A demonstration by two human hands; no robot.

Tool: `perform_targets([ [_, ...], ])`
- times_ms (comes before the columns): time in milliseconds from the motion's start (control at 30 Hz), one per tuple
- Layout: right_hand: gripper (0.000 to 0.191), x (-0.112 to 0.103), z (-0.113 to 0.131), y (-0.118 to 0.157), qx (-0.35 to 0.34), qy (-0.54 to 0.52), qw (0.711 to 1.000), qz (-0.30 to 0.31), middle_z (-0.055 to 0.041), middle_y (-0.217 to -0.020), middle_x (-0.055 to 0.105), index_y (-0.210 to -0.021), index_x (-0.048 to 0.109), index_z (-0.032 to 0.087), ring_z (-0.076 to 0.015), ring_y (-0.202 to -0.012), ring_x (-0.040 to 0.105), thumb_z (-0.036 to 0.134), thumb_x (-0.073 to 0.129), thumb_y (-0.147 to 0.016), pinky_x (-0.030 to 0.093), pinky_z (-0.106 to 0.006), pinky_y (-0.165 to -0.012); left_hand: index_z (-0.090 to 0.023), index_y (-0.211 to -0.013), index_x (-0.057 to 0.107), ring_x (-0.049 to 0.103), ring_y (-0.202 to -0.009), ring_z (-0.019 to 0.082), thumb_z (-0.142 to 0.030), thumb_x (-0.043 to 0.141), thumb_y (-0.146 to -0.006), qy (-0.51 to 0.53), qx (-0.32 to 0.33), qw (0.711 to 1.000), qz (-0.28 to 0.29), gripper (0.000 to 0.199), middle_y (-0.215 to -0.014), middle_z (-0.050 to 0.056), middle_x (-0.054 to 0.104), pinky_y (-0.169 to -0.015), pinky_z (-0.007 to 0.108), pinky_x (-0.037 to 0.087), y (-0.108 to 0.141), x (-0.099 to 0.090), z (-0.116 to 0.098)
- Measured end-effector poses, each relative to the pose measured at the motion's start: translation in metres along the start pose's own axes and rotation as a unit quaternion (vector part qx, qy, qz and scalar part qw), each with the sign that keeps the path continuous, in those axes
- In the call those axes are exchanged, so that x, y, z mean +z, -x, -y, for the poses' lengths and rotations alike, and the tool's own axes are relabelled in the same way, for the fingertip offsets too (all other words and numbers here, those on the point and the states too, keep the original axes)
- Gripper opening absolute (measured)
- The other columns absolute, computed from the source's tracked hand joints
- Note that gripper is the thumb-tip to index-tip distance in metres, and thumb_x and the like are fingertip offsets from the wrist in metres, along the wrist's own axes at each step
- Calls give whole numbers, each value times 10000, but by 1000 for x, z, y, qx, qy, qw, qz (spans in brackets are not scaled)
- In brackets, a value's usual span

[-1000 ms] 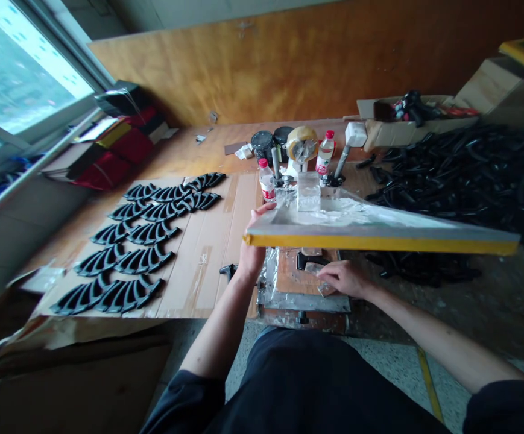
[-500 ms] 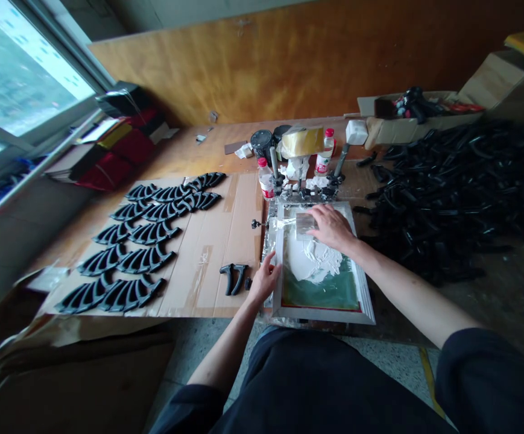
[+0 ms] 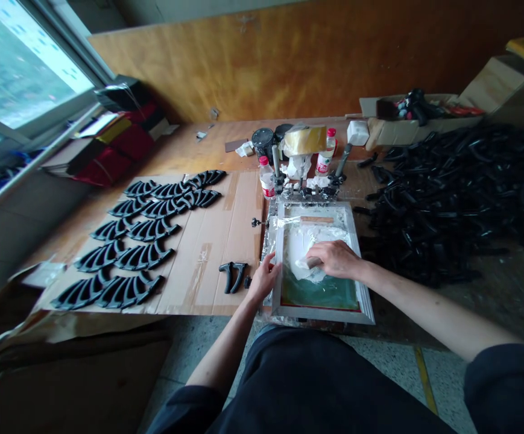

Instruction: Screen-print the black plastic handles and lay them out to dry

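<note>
A screen-printing frame [image 3: 322, 312] with metal edges lies in front of me, its green mesh smeared with white ink [image 3: 302, 238]. My right hand [image 3: 337, 259] is closed on a squeegee [image 3: 310, 263], tilted against the mesh in the lower part of the ink. At the frame's left edge, my left hand [image 3: 266, 276] has its fingers and thumb bent around the rim. Left of that hand, two black curved handles [image 3: 233, 277] stand on the cardboard.
Rows of black handles [image 3: 144, 259] line the cardboard sheet [image 3: 193, 259] at left. A heap of black parts [image 3: 442, 199] fills the right side. Behind the frame are a clamp [image 3: 307, 191], bottles [image 3: 267, 178] and a dark can [image 3: 262, 141]; an open carton [image 3: 406, 132] stands farther right.
My right hand has drawn the squeegee down the mesh toward me, tilting it and spreading the ink. A brownish strip now shows near the mesh's top. My left hand stays at the frame's edge.
</note>
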State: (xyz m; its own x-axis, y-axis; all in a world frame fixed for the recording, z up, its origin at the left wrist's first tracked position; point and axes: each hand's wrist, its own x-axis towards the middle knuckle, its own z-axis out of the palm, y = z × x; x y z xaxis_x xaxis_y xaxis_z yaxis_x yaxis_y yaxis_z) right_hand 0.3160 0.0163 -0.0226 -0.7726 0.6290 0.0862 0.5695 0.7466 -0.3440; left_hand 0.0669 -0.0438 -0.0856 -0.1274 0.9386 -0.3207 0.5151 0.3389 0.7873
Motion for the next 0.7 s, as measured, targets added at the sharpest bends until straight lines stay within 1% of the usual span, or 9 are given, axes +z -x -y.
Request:
perform_targets([
  [67, 279, 12, 5, 3, 1, 9, 999, -43, -33, -961, 694, -970, 681, 220, -178, -856, 630, 72, 503, -815, 436, -259, -686, -227, -1350, 506, 575, -690, 143, -517, 507, -861, 9, -2, 1000, 0, 568, -799, 11, 642, -629, 241, 418, 1, -1, -2],
  [167, 283, 25, 12, 14, -19, -15, 999, -38, -43, -986, 695, -1015, 683, 221, -169, -847, 635, 83, 524, -826, 454, -257, -714, -212, -1340, 517, 566, -664, 134, -482, 531, -852, 19, -8, 1000, -4, 559, -748, 0, 624, -619, 236, 419, 2, -1, -6],
  [267, 192, 17, 11, 7, 19, -35, 999, -34, -7, -918, 705, -1015, 688, 255, -164, -793, 645, 212, 603, -849, 459, -253, -677, -212, -1345, 513, 531, -622, 116, -470, 538, -849, 34, -8, 999, 2, 559, -701, -20, 582, -580, 220, 397, 3, -3, -9],
  [333, 275, 1, 4, -14, 71, -32, 995, -69, 4, -992, 713, -1123, 660, 289, -175, -829, 654, 291, 641, -849, 470, -264, -693, -221, -1370, 485, 480, -571, 98, -477, 546, -847, 54, -3, 998, 15, 585, -655, -41, 530, -535, 205, 359, 5, -8, -13],
  [433, 522, -30, -21, -46, 144, -12, 980, -137, -2, -1154, 687, -1331, 531, 336, -200, -914, 654, 355, 673, -829, 484, -294, -745, -245, -1411, 429, 403, -507, 75, -506, 581, -831, 117, 10, 992, 38, 654, -613, -68, 472, -483, 188, 302, 13, -21, -28],
  [500, 511, -53, -49, -50, 196, -9, 965, -173, -20, -1087, 709, -1339, 529, 314, -211, -865, 658, 402, 637, -848, 481, -309, -727, -227, -1351, 494, 375, -480, 64, -543, 591, -820, 182, 16, 982, 41, 626, -593, -70, 454, -460, 183, 279, 19, -31, -45],
  [600, 339, -73, -96, -21, 310, -35, 915, -255, -50, -859, 721, -1139, 657, 210, -209, -756, 647, 414, 513, -909, 461, -313, -696, -175, -1074, 642, 421, -489, 68, -618, 508, -846, 289, 37, 957, 15, 517, -617, -31, 512, -459, 189, 320, 25, -43, -79],
  [667, 339, -67, -115, 8, 375, -53, 882, -281, -71, -769, 697, -985, 685, 157, -219, -723, 629, 404, 463, -922, 450, -323, -680, -176, -983, 649, 511, -562, 90, -637, 428, -876, 358, 80, 930, -17, 522, -727, 11, 602, -512, 206, 403, 20, -48, -105],
  [700, 351, -58, -117, 21, 389, -61, 877, -276, -76, -748, 687, -928, 687, 148, -223, -714, 620, 414, 458, -920, 447, -328, -675, -187, -997, 644, 557, -629, 106, -629, 412, -888, 387, 112, 915, -34, 512, -802, 28, 636, -553, 217, 441, 16, -50, -118],
])
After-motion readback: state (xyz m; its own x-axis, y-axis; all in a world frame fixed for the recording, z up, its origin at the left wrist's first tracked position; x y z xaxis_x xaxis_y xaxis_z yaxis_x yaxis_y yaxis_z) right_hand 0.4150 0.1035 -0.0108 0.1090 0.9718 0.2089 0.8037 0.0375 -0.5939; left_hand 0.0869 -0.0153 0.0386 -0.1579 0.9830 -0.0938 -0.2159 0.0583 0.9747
